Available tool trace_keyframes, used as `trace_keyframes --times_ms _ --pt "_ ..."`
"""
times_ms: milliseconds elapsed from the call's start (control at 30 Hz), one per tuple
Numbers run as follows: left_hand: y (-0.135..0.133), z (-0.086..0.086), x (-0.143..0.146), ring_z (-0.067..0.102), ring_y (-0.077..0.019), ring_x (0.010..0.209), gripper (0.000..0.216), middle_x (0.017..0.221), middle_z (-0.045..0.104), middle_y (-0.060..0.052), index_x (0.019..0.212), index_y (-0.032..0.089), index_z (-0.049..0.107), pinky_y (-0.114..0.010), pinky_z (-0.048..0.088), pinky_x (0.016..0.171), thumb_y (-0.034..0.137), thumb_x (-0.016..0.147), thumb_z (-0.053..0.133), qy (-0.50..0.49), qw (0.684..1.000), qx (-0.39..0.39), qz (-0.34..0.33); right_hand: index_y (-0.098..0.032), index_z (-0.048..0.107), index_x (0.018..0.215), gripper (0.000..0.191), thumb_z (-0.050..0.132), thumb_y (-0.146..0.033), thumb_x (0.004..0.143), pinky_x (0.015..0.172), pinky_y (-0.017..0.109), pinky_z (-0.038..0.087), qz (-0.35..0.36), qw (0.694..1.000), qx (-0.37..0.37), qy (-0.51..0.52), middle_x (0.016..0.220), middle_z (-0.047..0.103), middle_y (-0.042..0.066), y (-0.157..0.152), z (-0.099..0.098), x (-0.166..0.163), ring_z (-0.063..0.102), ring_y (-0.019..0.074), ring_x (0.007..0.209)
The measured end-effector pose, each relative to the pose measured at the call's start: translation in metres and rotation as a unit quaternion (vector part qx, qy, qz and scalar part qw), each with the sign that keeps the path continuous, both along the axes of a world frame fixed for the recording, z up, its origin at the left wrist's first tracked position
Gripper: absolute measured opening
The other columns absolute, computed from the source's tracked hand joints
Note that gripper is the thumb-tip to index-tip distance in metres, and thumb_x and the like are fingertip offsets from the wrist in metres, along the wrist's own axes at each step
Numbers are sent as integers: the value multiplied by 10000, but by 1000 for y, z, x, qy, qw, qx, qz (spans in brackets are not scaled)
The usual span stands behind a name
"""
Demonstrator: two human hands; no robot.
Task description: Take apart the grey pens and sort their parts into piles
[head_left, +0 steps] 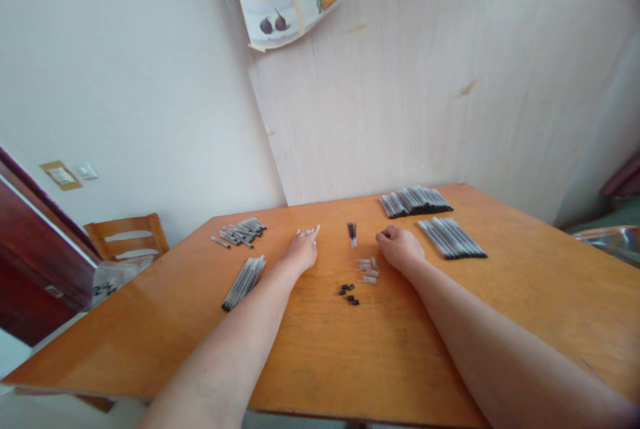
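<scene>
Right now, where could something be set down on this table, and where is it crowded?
Bare table shows nearer than the black pieces, between the left arm and right arm; left of the front left pen row; and right of the right arm, short of the front right pen row. Crowded: the middle, holding black pieces, clear pieces and dark sticks.

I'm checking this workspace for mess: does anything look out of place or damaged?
The pens at back left lie jumbled at differing angles, unlike the aligned nearer row of pens at right. On the wall panel, a tan patch looks like possible surface damage.
</scene>
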State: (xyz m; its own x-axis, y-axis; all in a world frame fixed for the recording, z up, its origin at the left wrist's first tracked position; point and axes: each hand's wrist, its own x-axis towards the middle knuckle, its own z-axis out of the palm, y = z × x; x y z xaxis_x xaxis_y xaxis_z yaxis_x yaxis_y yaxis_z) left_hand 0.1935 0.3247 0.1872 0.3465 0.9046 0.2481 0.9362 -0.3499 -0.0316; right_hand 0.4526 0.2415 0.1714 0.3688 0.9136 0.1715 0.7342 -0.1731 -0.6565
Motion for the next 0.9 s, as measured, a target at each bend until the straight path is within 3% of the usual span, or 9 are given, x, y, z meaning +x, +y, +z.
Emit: trace_keyframes --times_ms 400,567,733,900 --pt "24 -1 15 346 -221 1343 504 1421 415 -177 1347 83 445 -314 234 1096 127 853 355 -28 998 12 46 -240 686 846 337 434 -462 814 584 263 361 -6 1000 -4 4 885 696 66 2 -2 0 622 219 832" --pt "15 7 13 384 -241 1315 509 1390 445 -191 1366 97 409 -335 284 1062 298 901 370 -38 998 19 49 -238 685 840 356 432 -487 814 588 264 360 -4 1000 -2 3 894 694 69 4 -4 0 621 219 836" --pt "1 31 -15 441 -243 1262 587 1371 489 -120 1349 194 439 -333 319 1022 515 858 428 -6 1000 3 2 -222 688 843 358 423 -463 821 615 263 373 3 1000 1 2 887 687 86 3 -3 0 612 215 828" --pt "-12 51 -50 271 -322 1365 839 1466 367 -121 1397 238 380 -460 210 1069 725 720 465 62 996 -37 45 -227 689 841 350 431 -461 813 615 276 381 3 1000 -5 4 894 684 91 0 -1 0 611 234 843"
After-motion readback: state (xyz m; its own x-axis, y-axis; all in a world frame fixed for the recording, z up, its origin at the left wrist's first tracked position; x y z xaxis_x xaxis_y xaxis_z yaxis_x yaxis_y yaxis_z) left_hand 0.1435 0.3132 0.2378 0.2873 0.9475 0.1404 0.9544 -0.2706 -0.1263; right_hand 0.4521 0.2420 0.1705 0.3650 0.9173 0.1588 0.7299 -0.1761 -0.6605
